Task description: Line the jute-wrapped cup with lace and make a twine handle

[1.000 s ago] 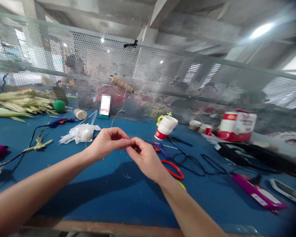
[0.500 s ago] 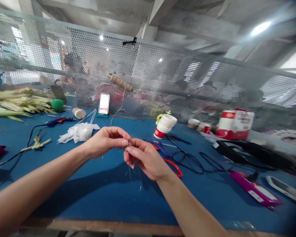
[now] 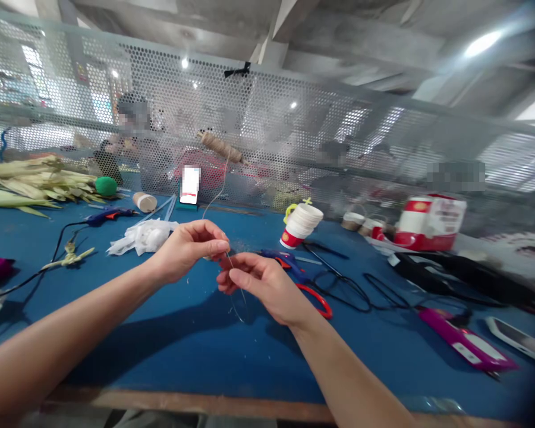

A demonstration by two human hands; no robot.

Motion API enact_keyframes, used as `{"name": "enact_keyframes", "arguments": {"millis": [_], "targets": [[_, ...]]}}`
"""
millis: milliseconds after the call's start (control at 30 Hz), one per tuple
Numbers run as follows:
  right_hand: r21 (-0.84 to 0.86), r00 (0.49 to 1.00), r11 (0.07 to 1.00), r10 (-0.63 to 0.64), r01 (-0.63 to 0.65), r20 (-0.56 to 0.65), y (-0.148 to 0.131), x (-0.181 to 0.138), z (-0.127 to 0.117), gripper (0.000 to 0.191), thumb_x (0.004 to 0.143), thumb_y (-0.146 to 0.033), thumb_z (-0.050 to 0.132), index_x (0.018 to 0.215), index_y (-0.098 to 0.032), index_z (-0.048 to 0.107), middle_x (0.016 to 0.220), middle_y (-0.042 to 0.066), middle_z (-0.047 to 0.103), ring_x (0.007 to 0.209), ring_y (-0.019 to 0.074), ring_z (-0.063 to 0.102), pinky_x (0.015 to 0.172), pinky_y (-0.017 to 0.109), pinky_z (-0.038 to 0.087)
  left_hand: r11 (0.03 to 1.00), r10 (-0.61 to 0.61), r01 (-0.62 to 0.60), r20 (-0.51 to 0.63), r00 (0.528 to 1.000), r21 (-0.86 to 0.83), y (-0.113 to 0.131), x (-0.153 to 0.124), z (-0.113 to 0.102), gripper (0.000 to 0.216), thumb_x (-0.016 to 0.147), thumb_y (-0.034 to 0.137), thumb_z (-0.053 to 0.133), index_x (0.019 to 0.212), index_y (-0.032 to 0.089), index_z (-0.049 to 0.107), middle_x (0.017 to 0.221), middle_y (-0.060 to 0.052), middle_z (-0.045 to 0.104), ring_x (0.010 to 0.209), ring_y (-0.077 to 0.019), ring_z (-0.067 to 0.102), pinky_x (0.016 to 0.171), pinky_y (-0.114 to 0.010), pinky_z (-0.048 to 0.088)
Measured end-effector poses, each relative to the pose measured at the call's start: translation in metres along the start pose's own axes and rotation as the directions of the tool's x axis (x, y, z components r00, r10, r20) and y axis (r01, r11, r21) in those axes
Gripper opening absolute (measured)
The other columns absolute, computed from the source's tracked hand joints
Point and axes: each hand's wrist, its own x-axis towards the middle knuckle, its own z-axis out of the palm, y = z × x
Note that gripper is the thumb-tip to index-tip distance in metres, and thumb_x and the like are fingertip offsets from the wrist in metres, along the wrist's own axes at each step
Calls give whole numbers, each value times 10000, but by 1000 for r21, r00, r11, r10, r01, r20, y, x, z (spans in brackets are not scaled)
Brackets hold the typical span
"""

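In the middle of the view, my left hand (image 3: 196, 246) is closed, thumb and forefinger pinching a thin pale strand (image 3: 242, 292), perhaps thread or fine wire. From that pinch the strand runs down past the fingers of my right hand (image 3: 265, 285) and bends into a loose loop below. My right hand is just below and right of the left, fingers curled around the strand with the thumb near the forefinger; its exact grip is partly hidden. Both hands are above the blue table (image 3: 196, 351). Behind my right hand lie red-handled scissors (image 3: 318, 302) and a blue glue gun (image 3: 289, 261).
Stacked paper cups (image 3: 302, 224) stand behind the scissors. White crumpled material (image 3: 145, 236), another glue gun (image 3: 111, 216), corn husks (image 3: 40, 181) and a green ball (image 3: 106, 186) lie left. A twine spool (image 3: 220, 147) hangs on the mesh screen. Black cables and a purple device (image 3: 466, 339) lie right.
My fingertips, close together before, have moved slightly apart. The right hand has shifted a little lower and left, and more of the strand shows between the hands.
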Motion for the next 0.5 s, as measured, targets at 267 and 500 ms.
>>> {"name": "enact_keyframes", "arguments": {"millis": [267,500], "targets": [[215,993,971,93,-105,68,8,4,0,312,746,-431,621,843,-135,644,717,34,669,619,119,638,570,248,500,998,-59,58,-59,997,-29,-1,0,6,154,614,193,728,671,123,603,636,18,617,515,-55,527,539,-213,427],[433,971,871,178,-230,157,14,9,1,262,695,-373,693,803,-141,632,662,-8,650,592,107,631,548,228,496,990,-90,81,-73,993,-116,-1,-1,8,163,596,197,743,672,119,622,619,14,621,524,-67,541,526,-211,429]]}}
